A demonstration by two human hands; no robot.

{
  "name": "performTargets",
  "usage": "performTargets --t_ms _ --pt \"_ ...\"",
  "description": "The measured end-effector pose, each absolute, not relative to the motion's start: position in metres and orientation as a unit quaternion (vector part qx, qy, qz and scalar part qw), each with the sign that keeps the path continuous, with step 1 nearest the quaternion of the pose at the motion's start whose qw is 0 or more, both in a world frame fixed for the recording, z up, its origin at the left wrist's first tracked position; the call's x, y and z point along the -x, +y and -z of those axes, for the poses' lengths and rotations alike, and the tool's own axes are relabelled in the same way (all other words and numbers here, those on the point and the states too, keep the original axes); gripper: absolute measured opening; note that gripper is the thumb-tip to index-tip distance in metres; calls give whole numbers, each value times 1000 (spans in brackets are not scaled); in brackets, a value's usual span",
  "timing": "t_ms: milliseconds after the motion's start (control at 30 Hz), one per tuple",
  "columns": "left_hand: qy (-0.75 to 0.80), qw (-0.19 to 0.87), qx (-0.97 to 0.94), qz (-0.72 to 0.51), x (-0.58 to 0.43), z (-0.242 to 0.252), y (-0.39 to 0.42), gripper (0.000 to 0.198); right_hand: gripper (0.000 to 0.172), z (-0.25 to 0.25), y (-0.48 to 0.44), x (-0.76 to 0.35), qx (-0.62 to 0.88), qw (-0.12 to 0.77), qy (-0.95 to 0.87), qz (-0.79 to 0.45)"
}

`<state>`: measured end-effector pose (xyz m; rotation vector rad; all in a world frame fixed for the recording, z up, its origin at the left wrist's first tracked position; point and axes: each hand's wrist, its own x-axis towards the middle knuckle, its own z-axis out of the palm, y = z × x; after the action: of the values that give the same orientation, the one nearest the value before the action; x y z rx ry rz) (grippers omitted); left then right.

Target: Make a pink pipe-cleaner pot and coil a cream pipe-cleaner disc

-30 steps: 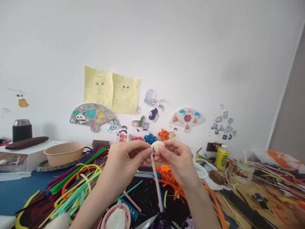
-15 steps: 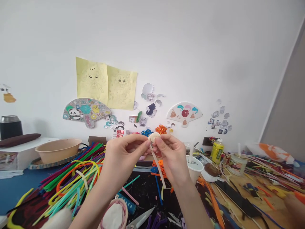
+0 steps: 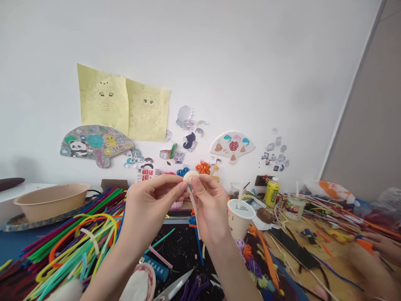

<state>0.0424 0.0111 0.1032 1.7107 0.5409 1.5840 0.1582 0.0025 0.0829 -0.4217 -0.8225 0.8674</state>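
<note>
Above the cluttered bench [image 3: 328, 276], near the middle of the view, a cream fuzzy pipe-cleaner stem rolled into a small flat coil [image 3: 190, 175] is held in the air between both hands. The left hand [image 3: 150, 205] has its fingers closed on the left edge of the coil, and the right hand [image 3: 210, 209] pinches the right edge in the same way. The loose tail of the stem hangs down between the palms. Just right of the right hand stands a white paper cup with a straw [image 3: 238, 217]. Left of the left hand lies a heap of many-coloured pipe-cleaner stems [image 3: 72, 238], with a tan round bowl [image 3: 50, 200] behind it. Metal scissors [image 3: 175, 286] lie below the hands. Another person's hand [image 3: 380, 246] is at the right edge.
</note>
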Motion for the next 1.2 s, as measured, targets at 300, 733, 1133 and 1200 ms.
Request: performTargets --t_ms 300,733,1133,1200 --pt "222 348 -663 -625 -47 -99 14 7 24 -79 5 -145 136 814 -330 -459" --pt "237 405 -762 -446 -25 -108 21 20 14 -86 2 -206 314 620 -606 -387" --pt "236 287 -821 -434 -24 -107 24 24 18 -91 -4 -210 348 597 -616 -378" --pt "235 291 -809 -454 -26 -106 25 21 20 -91 -3 -208 348 613 -600 -379"
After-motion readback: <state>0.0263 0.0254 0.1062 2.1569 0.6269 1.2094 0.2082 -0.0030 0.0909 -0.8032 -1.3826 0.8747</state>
